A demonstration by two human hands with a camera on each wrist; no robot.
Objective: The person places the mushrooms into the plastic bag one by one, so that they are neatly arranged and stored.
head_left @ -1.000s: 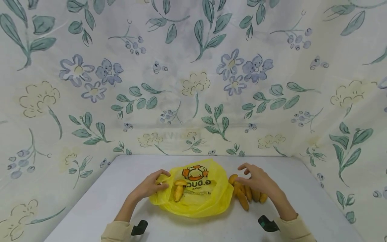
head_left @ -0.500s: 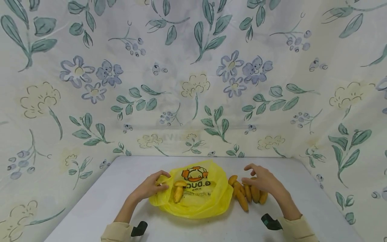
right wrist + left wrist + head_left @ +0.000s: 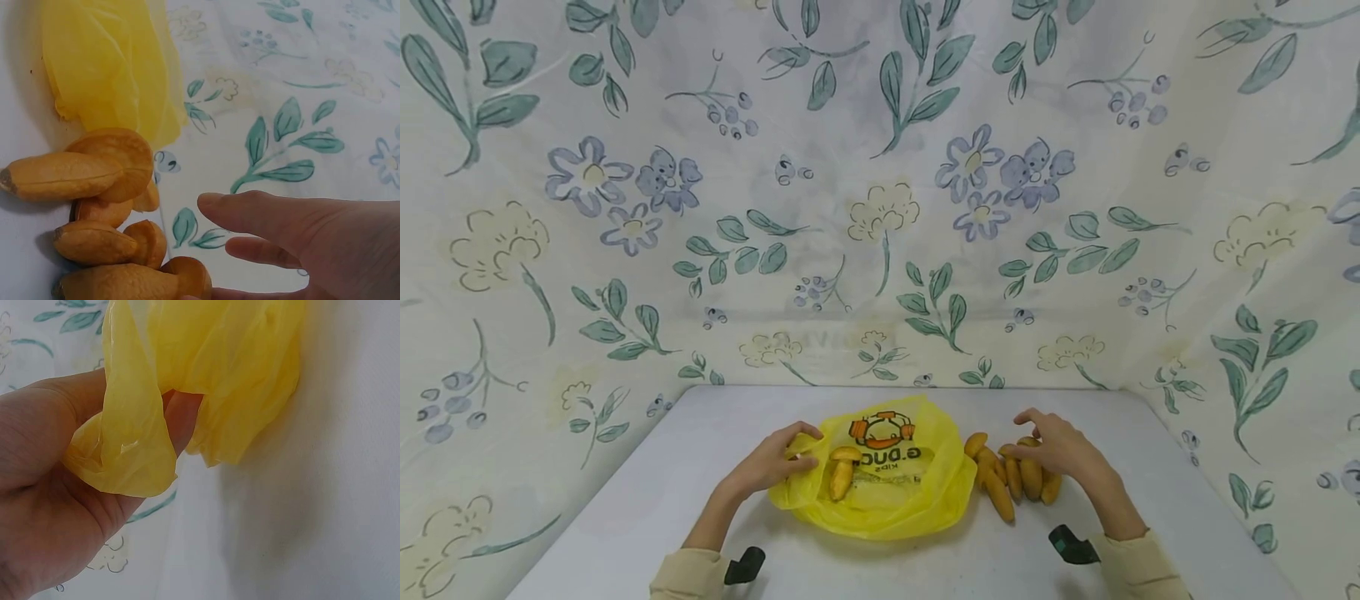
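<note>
A crinkled yellow plastic bag (image 3: 910, 508) with a duck print lies open in the middle of the table. The left hand (image 3: 771, 461) holds the bag's left rim; in the left wrist view the film (image 3: 137, 437) passes between its thumb and fingers. Inside the bag lies one brown mushroom (image 3: 842, 479). Several more mushrooms (image 3: 998, 493) are heaped just right of the bag. Above their right side hovers the right hand (image 3: 1063, 450), thumb and fingers apart. A fingertip seems near a mushroom cap (image 3: 187, 275) in the right wrist view; contact is unclear.
The white table (image 3: 880, 575) carries the bag and the mushrooms. A floral cloth (image 3: 880, 250) rises behind the table and along both sides. Dark camera pieces (image 3: 1072, 546) sit by the wrists, near the beige sleeves (image 3: 1138, 571).
The right hand has shifted right along the mushroom heap, uncovering more of the caps. The left hand, the bag and the mushroom in it stay where they were.
</note>
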